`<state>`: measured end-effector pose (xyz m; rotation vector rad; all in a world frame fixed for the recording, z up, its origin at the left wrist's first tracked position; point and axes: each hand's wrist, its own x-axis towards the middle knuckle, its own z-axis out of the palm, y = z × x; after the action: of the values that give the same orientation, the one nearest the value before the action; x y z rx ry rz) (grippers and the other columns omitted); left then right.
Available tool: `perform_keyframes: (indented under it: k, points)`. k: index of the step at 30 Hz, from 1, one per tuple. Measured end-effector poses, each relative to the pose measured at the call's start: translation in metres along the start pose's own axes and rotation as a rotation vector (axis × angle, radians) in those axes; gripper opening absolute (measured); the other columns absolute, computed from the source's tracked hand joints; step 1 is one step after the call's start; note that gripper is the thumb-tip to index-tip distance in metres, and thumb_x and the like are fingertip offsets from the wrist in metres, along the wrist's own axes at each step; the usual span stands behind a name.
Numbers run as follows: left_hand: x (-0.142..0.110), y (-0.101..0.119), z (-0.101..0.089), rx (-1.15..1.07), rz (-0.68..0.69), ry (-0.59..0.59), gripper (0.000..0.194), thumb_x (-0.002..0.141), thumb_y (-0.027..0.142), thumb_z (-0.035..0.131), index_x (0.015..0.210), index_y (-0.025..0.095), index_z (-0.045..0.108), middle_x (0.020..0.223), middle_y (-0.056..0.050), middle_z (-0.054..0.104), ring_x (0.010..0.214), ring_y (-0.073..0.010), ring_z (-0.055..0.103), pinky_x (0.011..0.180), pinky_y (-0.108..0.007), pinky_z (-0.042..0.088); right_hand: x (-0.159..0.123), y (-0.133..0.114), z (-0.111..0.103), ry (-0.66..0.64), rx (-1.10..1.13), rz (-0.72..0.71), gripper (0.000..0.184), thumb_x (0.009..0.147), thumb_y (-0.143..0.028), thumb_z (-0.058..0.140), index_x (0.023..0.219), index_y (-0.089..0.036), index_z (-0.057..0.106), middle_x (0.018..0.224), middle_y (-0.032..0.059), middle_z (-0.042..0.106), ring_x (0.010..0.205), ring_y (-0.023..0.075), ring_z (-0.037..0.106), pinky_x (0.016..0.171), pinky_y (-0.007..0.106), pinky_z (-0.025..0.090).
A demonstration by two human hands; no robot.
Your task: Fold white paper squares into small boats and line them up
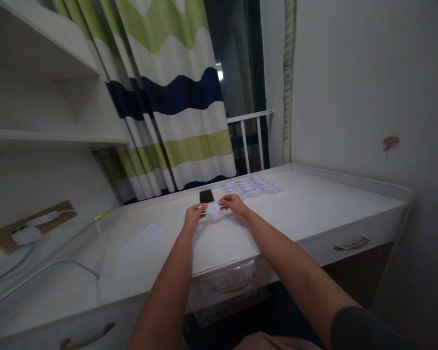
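Observation:
A small folded piece of white paper (213, 209) is stretched between my two hands, just above the desk top. My left hand (194, 215) pinches its left end, and my right hand (233, 203) pinches the right end. Right behind the paper lies a dark phone (206, 196). Several small folded white paper pieces (253, 186) sit in rows on the desk beyond my right hand. To the left of my left hand, flat white paper sheets (146, 238) rest on the desk.
The white desk (295, 209) has drawers along its front, one with clear plastic (222, 291) hanging over it. Cables (69, 262) run from a wall socket board (32, 226) at the left. Shelves (51, 131) overhang the left side; a striped curtain (190, 126) hangs behind.

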<state>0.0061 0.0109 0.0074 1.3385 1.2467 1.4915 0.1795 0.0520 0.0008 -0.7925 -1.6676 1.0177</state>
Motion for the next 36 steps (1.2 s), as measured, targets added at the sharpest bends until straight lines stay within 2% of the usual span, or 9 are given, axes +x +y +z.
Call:
perform_keyframes:
  k: [5, 12, 19, 26, 31, 36]
  points:
    - [0.001, 0.0, -0.001, -0.042, -0.004, 0.021, 0.035, 0.05, 0.039, 0.07, 0.072, 0.012, 0.066, 0.071, -0.006, 0.065, 0.066, -0.013, 0.059, 0.061, -0.025, 0.046, -0.002, -0.004, -0.001, 0.021, 0.049, 0.015, 0.022, 0.062, -0.03, 0.065, 0.068, -0.009, 0.063, 0.052, 0.0019, 0.06, 0.049, 0.009, 0.055, 0.048, 0.018, 0.039]
    - [0.001, 0.0, -0.002, -0.1, -0.014, 0.017, 0.037, 0.05, 0.037, 0.071, 0.076, 0.012, 0.066, 0.073, -0.007, 0.066, 0.066, -0.0122, 0.059, 0.059, -0.022, 0.045, -0.003, -0.009, 0.0, 0.098, 0.186, 0.104, 0.016, 0.064, -0.026, 0.066, 0.067, -0.01, 0.062, 0.054, 0.0016, 0.061, 0.051, 0.0095, 0.059, 0.049, 0.018, 0.041]
    - [0.0, 0.001, -0.001, -0.181, -0.039, -0.065, 0.034, 0.056, 0.037, 0.068, 0.08, 0.012, 0.066, 0.087, -0.01, 0.066, 0.073, -0.0138, 0.061, 0.057, -0.02, 0.044, -0.003, -0.013, -0.001, 0.142, 0.244, 0.094, 0.015, 0.066, -0.026, 0.065, 0.063, -0.011, 0.061, 0.056, 0.0015, 0.061, 0.051, 0.0086, 0.058, 0.049, 0.018, 0.042]
    - [0.0, 0.001, 0.0, -0.207, -0.057, -0.063, 0.034, 0.057, 0.036, 0.068, 0.081, 0.011, 0.064, 0.08, -0.009, 0.066, 0.066, -0.0124, 0.061, 0.054, -0.019, 0.044, -0.003, -0.012, 0.0, 0.186, 0.214, 0.08, 0.019, 0.067, -0.029, 0.062, 0.062, -0.011, 0.06, 0.055, 0.001, 0.06, 0.05, 0.0078, 0.057, 0.045, 0.016, 0.038]
    - [-0.006, 0.005, 0.002, -0.082, -0.051, -0.134, 0.035, 0.055, 0.039, 0.068, 0.077, 0.011, 0.063, 0.074, -0.007, 0.065, 0.065, -0.0141, 0.061, 0.053, -0.021, 0.044, -0.003, -0.01, -0.001, 0.165, 0.151, 0.03, 0.021, 0.066, -0.032, 0.061, 0.062, -0.012, 0.059, 0.053, -0.0011, 0.058, 0.048, 0.0074, 0.055, 0.043, 0.016, 0.035]
    - [-0.009, 0.004, 0.005, 0.113, 0.018, -0.202, 0.039, 0.055, 0.037, 0.066, 0.084, 0.012, 0.064, 0.076, -0.006, 0.065, 0.067, -0.0164, 0.06, 0.051, -0.022, 0.043, -0.004, -0.011, -0.001, 0.113, 0.114, 0.034, 0.021, 0.066, -0.033, 0.061, 0.064, -0.013, 0.06, 0.056, -0.0005, 0.059, 0.051, 0.0083, 0.056, 0.044, 0.016, 0.035]
